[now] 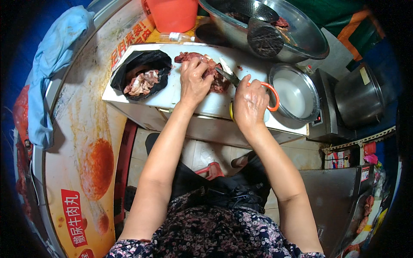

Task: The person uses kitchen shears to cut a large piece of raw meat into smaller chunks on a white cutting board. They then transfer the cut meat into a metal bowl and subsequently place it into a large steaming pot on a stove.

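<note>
A piece of dark red raw meat [220, 84] lies on the white cutting board [251, 66]. My left hand [195, 80] presses on it with bent fingers, gripping its near side. In my right hand [251, 101] is a pair of scissors [273, 96] with an orange handle loop; a bit of yellow handle shows at the left of the hand. The parted blades reach the meat's right side, one of them against it. Left of the board, a black plastic bag [117, 79] stands with its mouth wide, holding pale and red meat scraps [142, 83].
A metal bowl [317, 96] of cloudy liquid stands at the right, beside an induction cooker [322, 111] and a steel pot [358, 96]. Behind the board are a large steel basin [311, 42], a plastic bottle [176, 37] and a red bucket [174, 14]. A blue cloth [61, 48] hangs at left.
</note>
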